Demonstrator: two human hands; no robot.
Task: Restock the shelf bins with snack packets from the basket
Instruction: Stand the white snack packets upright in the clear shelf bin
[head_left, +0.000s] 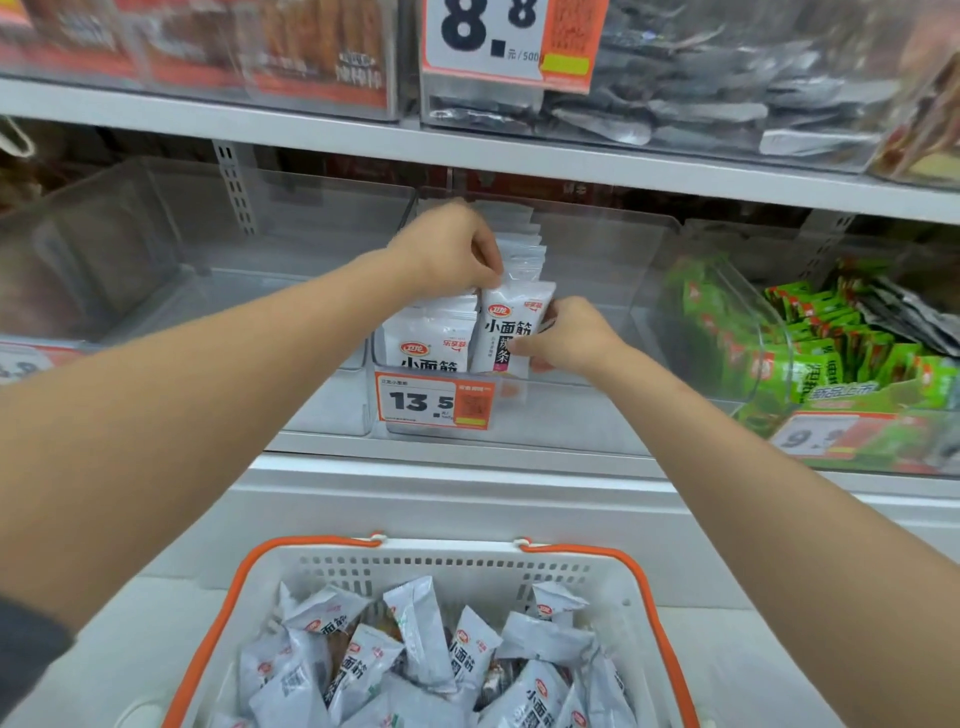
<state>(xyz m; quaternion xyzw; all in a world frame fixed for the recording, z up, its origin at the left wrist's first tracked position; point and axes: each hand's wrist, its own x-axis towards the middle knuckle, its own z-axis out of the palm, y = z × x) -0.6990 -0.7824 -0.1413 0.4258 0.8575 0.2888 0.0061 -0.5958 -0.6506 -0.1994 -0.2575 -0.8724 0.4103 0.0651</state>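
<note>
packets (511, 326): white, black lettering | basket (655, 618): white, orange rim | neighbouring packets (810, 343): green

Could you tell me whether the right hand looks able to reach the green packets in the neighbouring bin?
Probably yes, once freed: the right hand grips a white packet, but the green packets lie in an open-topped bin beside it.

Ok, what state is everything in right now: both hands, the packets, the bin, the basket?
middle bin, partly filled.
standing packets, in upright rows at its left side.
front packet, upright, held by both hands.
left hand, pinching its top.
right hand, holding its right edge.
basket, well stocked.
loose packets, heaped in the basket.
green packets, piled, untouched.
</note>
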